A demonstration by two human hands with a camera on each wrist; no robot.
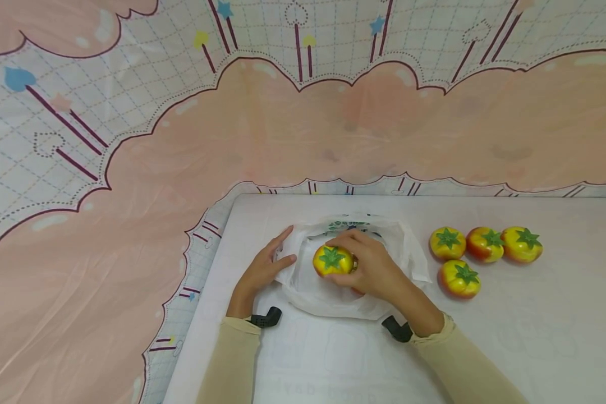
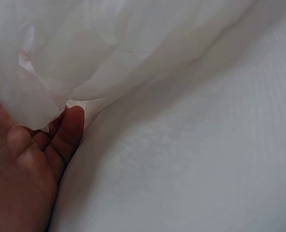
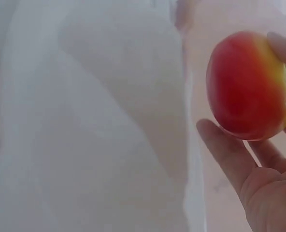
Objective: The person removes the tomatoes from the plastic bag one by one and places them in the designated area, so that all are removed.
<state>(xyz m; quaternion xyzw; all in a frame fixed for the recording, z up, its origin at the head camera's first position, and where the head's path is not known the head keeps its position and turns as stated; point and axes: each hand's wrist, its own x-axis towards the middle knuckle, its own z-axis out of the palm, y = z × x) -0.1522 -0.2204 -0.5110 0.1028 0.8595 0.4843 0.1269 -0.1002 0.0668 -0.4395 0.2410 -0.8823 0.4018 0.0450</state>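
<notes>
A white plastic bag (image 1: 313, 303) lies on the white table, its mouth spread wide. At its left edge is my left hand (image 1: 265, 266), thumb and index finger spread apart. In the left wrist view, lower fingers (image 2: 71, 128) curl at the bag's edge (image 2: 51, 116), which hides the other fingertips. Over the bag's opening, my right hand (image 1: 371, 266) grips a glossy yellow-and-red tomato (image 1: 333, 260) with a green star-shaped top. The right wrist view shows the tomato's red underside (image 3: 244, 87) between thumb and fingers, with the bag's side (image 3: 109, 121) close by.
Several similar tomatoes lie right of the bag: one (image 1: 448, 243) beside it, one (image 1: 485, 244) and another (image 1: 522, 244) farther right, and one (image 1: 459, 279) nearer me. A patterned pink-and-white curtain (image 1: 333, 129) hangs behind the table (image 1: 323, 365).
</notes>
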